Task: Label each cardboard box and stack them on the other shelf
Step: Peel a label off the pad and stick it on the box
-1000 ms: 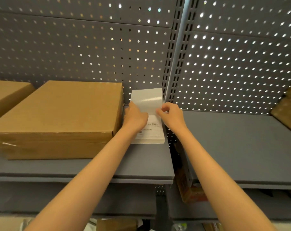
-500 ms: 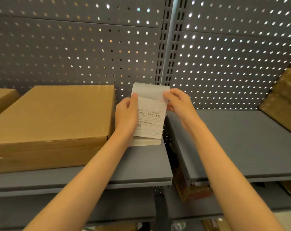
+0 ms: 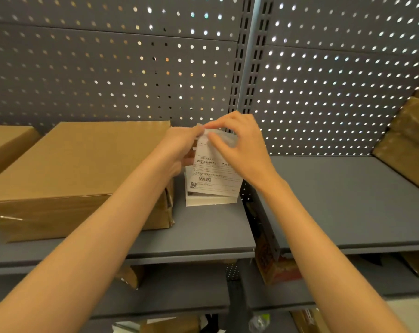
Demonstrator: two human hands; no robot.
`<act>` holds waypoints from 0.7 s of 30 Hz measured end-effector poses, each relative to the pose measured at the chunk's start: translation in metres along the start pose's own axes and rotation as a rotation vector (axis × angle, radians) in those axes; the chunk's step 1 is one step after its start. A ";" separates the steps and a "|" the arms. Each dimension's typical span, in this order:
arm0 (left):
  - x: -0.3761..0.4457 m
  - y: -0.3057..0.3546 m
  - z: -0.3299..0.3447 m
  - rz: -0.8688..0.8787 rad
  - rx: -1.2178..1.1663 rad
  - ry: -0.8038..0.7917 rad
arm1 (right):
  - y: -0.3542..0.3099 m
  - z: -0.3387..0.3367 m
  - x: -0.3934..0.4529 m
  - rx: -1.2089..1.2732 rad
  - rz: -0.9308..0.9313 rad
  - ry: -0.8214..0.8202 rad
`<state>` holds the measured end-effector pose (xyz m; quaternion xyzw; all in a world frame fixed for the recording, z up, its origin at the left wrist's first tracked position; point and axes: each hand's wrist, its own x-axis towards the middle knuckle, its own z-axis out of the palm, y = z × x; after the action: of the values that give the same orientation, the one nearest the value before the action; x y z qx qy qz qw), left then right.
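Observation:
A white printed label sheet (image 3: 213, 175) with a barcode and QR code is held upright above a white stack of labels (image 3: 209, 200) on the left shelf (image 3: 203, 231). My left hand (image 3: 179, 147) pinches the sheet's upper left corner. My right hand (image 3: 239, 143) pinches its top edge, where the shiny backing curls away. A large brown cardboard box (image 3: 83, 174) lies flat on the left shelf, just left of the stack. The right shelf (image 3: 343, 203) is beside it, across the upright post.
Another cardboard box (image 3: 4, 145) sits at the far left. Stacked brown boxes (image 3: 405, 140) lean at the right edge of the right shelf. Perforated grey back panels (image 3: 131, 75) stand behind. Lower shelves hold more boxes (image 3: 275, 267) and items.
The label sheet was lifted off the stack and raised. Both hands moved up to its top edge, and the backing is being peeled at the top.

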<state>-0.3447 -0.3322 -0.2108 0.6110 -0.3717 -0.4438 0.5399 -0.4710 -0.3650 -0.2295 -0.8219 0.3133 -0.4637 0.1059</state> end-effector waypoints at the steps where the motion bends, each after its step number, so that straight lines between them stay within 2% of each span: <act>1: 0.002 0.000 -0.002 -0.010 0.002 -0.003 | -0.002 0.002 0.000 -0.013 -0.012 -0.047; 4: 0.004 0.000 -0.004 -0.024 0.008 0.005 | -0.004 0.005 -0.002 -0.032 -0.010 -0.104; 21: 0.014 -0.001 -0.007 0.036 0.033 -0.045 | -0.005 0.001 -0.001 -0.067 0.061 -0.181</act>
<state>-0.3340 -0.3426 -0.2139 0.6030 -0.4018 -0.4415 0.5291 -0.4679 -0.3605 -0.2283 -0.8535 0.3427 -0.3736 0.1202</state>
